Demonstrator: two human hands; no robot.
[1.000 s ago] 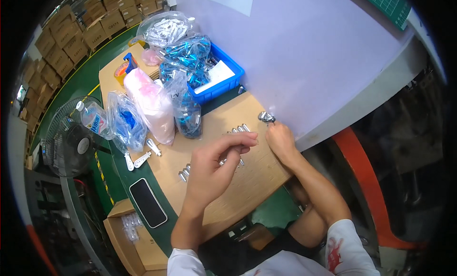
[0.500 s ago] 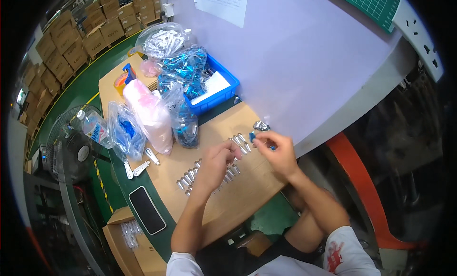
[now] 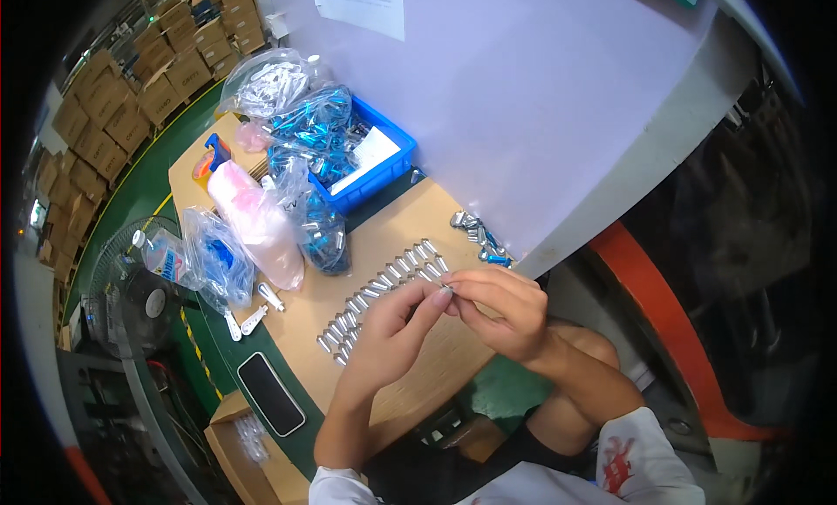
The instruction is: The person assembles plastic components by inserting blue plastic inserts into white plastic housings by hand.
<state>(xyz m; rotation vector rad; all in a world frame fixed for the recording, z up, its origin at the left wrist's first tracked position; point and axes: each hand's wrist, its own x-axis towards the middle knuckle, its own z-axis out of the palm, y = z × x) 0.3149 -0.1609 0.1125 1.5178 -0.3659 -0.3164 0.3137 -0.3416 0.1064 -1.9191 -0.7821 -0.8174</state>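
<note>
My left hand (image 3: 391,335) and my right hand (image 3: 507,311) meet over the front of the cardboard sheet (image 3: 414,379), fingertips pinched together. Between them is something small, mostly covered by the fingers; only a shiny bit shows, so its kind cannot be made out. Just beyond the hands, rows of silver, tube-like metal pieces (image 3: 373,291) lie side by side on the cardboard, partly hidden by my left hand. A loose pile of silver and blue metal pieces (image 3: 475,232) rests against the partition, beyond my right hand.
A blue bin (image 3: 370,189) and clear bags of blue parts (image 3: 324,235) stand at the back left. Nearer are a pink-white bag (image 3: 257,222), white plastic pieces (image 3: 254,320) and a phone (image 3: 271,393). A pale partition (image 3: 540,95) borders the far side; a fan (image 3: 144,300) stands left.
My right hand has come from beside the pile with a small blue piece to meet my left hand. The fingertips now touch, and more of the pile shows. The whole view has shifted slightly.
</note>
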